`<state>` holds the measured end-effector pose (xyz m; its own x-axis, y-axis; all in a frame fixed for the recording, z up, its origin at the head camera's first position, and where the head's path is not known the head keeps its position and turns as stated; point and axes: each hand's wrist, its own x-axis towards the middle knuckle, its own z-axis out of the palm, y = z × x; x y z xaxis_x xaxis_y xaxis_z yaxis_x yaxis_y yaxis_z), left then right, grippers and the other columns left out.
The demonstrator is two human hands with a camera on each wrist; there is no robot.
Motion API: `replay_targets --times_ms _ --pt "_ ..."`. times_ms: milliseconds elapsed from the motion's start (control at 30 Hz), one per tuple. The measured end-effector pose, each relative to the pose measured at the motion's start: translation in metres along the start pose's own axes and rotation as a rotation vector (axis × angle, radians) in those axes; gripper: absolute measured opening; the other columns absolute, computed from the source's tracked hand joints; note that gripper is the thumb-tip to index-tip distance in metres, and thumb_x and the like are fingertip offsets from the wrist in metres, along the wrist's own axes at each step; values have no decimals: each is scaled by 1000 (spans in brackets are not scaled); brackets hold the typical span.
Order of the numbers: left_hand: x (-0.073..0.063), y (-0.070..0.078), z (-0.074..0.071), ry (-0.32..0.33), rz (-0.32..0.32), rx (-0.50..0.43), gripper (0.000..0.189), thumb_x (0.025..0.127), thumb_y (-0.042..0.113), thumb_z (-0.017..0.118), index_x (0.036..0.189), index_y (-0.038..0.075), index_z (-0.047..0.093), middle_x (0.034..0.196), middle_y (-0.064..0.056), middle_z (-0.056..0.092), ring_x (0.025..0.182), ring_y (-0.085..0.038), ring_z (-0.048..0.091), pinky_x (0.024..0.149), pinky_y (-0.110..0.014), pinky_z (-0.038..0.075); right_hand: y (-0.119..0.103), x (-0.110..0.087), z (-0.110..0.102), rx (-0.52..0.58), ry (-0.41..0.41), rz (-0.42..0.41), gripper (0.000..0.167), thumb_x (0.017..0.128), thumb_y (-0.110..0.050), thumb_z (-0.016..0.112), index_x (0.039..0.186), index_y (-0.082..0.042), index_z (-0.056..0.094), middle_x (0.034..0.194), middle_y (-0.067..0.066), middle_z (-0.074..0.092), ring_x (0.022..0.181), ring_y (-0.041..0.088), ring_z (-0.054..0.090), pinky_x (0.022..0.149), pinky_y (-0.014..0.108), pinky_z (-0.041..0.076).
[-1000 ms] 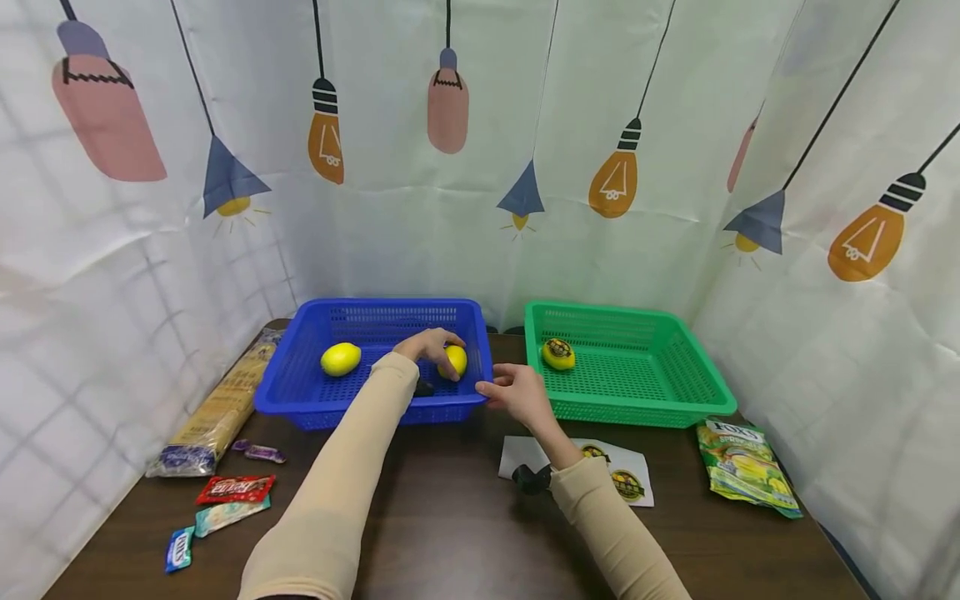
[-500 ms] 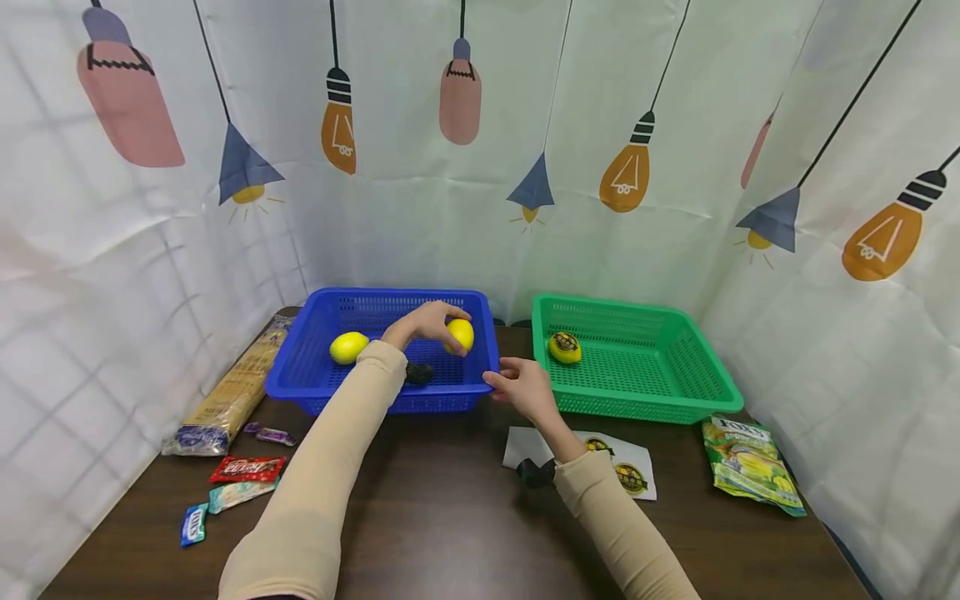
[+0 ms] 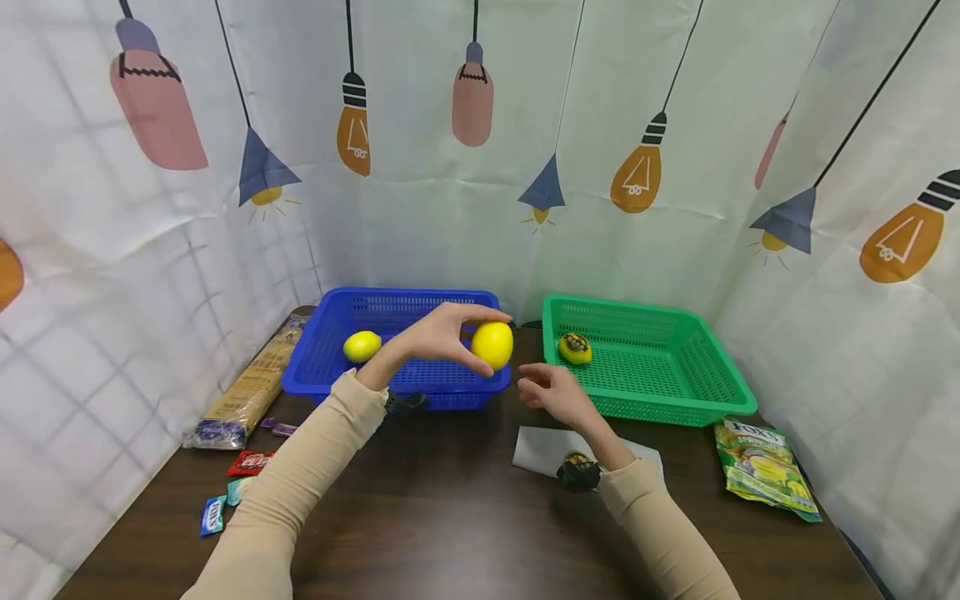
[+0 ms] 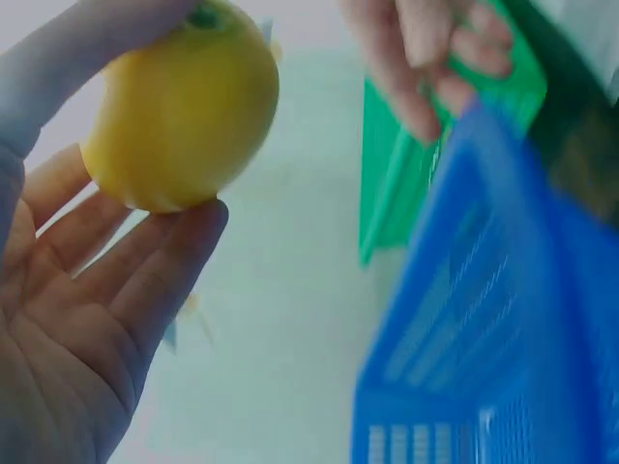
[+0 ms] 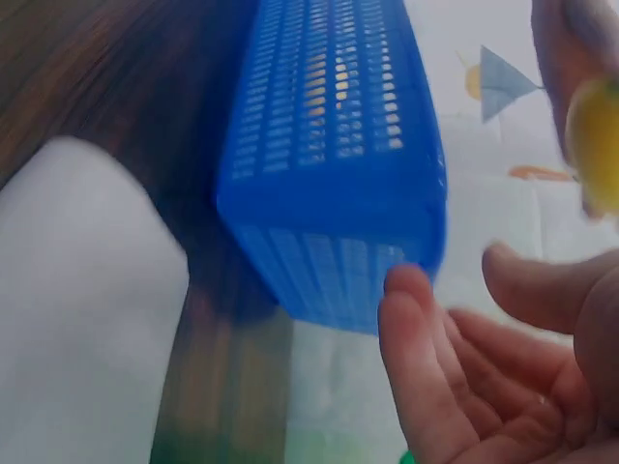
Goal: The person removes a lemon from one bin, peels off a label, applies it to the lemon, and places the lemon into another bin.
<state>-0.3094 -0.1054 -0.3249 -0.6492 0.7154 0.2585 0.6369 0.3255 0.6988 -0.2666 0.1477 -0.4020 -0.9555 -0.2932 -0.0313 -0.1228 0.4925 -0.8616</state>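
Observation:
My left hand (image 3: 444,335) pinches a yellow lemon (image 3: 492,346) between thumb and fingers, in front of the right end of the blue basket (image 3: 453,400). In the left wrist view the lemon (image 4: 189,116) shows a green stem end. My right hand (image 3: 558,392) holds nothing; its fingers are loosely bent in the gap between the blue basket and the green basket (image 3: 660,410). A second lemon (image 3: 363,347) lies in the blue basket. Inside the green basket, at its left, rests a lemon bearing a dark round sticker (image 3: 575,349).
Partly under my right forearm lies a white sticker sheet (image 3: 540,448). A green Fox's candy bag (image 3: 765,469) is at the right. On the left are a long clear-wrapped pack (image 3: 251,392), a red wrapper (image 3: 250,463) and a small blue packet (image 3: 213,515). A patterned curtain hangs behind.
My left hand has lifted the lemon out of the blue basket and brought it right and nearer. My right hand has let go of the blue basket's corner and shifted slightly right.

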Motion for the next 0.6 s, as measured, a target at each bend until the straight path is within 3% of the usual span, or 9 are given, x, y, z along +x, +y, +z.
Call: replay_targets --times_ms 133,267,367,600 --pt "-12 15 27 -55 140 8 75 72 26 90 139 16 58 138 -6 63 114 -17 63 98 -35 57 7 -15 -12 -46 -83 -55 40 100 -25 60 134 -5 59 121 19 70 106 38 69 87 46 60" --pt "-17 15 61 -106 225 17 75 72 29 90 138 12 58 138 -7 63 115 -13 63 97 -28 56 18 -28 -22 -149 -129 -110 40 98 -30 63 132 -10 62 124 14 70 110 28 69 88 39 60" --pt "-21 9 88 -152 233 15 76 71 32 90 138 12 58 138 -4 64 117 -11 62 97 -25 54 30 -34 -29 -228 -135 -131 37 97 -29 64 130 -11 64 124 9 71 111 24 68 90 35 59" --pt "-32 -11 148 -270 179 34 75 71 33 90 137 13 59 134 -4 66 109 0 60 91 -12 51 57 -48 -44 -402 -206 -113 30 95 -23 67 120 -8 70 116 8 73 103 21 69 87 34 58"
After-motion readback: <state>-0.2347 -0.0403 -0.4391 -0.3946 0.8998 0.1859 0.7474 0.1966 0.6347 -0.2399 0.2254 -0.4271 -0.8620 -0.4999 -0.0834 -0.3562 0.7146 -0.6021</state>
